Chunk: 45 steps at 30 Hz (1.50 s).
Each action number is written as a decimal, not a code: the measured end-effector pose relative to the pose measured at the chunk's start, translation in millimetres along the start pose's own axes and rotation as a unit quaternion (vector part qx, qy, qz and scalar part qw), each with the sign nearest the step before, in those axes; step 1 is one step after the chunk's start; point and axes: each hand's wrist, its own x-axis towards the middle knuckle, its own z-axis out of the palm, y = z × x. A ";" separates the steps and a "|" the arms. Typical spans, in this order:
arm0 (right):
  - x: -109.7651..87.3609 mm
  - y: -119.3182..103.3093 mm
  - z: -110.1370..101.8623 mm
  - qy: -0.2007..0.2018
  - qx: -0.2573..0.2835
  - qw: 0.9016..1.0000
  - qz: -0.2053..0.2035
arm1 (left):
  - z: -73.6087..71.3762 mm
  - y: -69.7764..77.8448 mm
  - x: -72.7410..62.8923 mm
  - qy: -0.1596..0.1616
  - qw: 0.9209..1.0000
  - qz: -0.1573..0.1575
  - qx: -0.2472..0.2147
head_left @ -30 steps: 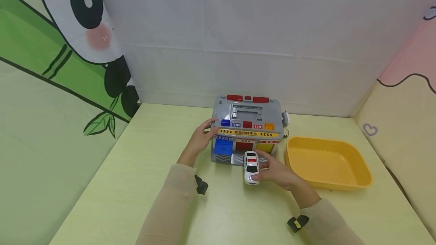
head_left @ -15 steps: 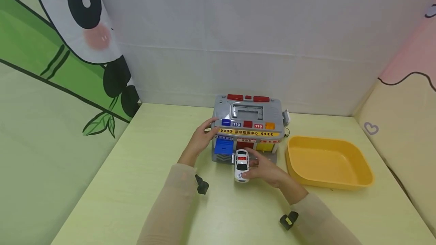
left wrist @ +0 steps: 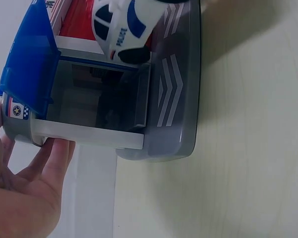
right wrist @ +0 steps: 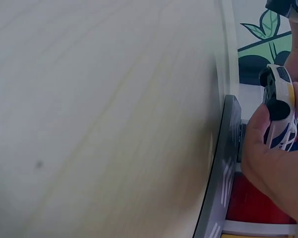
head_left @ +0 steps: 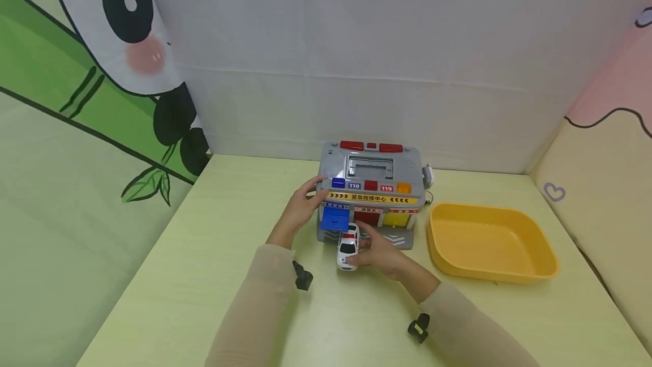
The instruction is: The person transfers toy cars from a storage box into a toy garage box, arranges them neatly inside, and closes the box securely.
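A grey toy police station garage [head_left: 408,166] stands at the back middle of the table. My left hand [head_left: 295,217] holds its left front corner, thumb and fingers around the roof edge and side wall. The blue door [left wrist: 31,64] at that end is swung up, and a dark compartment [left wrist: 82,94] shows behind it. Between the thumb and fingers of my right hand [head_left: 384,255] is a white toy police car [head_left: 348,249] with a red roof light. The car is raised, its underside and wheels showing in the right wrist view, its front end by the blue door.
Right of the garage sits a yellow tray [head_left: 489,273]. The garage's red door [head_left: 365,218] and yellow door [head_left: 396,220] are down. A white coiled-cord piece [head_left: 428,176] hangs on the garage's right side. A white cloth wall [head_left: 387,72] borders the table behind.
My right hand has carried the police car leftward, from in front of the red and yellow doors to the blue door. The left hand stays on the garage corner.
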 end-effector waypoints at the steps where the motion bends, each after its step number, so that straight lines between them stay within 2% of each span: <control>1: 1.5 -0.2 2.2 0.001 0.002 1.000 0.001 | 0.0 -0.3 0.1 -0.001 1.000 0.000 -0.001; 11: 12.5 -0.1 15.2 0.004 0.009 1.000 -0.009 | 0.1 -1.1 1.4 -0.011 1.000 0.002 -0.013; 18: 21.8 3.9 18.6 0.024 -0.024 0.999 -0.014 | -0.2 -1.5 2.5 -0.012 1.000 0.001 -0.016; 24: 28.3 5.1 21.9 0.032 -0.004 0.999 -0.025 | -0.7 -2.3 2.9 -0.012 1.000 -0.002 -0.016; 28: 30.3 4.3 25.7 0.032 -0.007 0.999 -0.043 | -0.6 -2.6 2.7 -0.010 1.000 0.000 -0.017; 36: 31.0 3.5 29.9 0.029 -0.006 0.998 -0.053 | -0.3 -2.3 1.7 -0.007 1.000 -0.001 -0.015; 39: 29.4 2.8 31.4 0.043 -0.016 0.997 -0.058 | -0.2 -2.0 1.4 -0.005 1.000 -0.001 -0.010; 45: 27.3 2.9 34.4 0.094 0.005 0.995 -0.034 | -0.8 -0.5 0.4 -0.003 1.000 -0.005 -0.009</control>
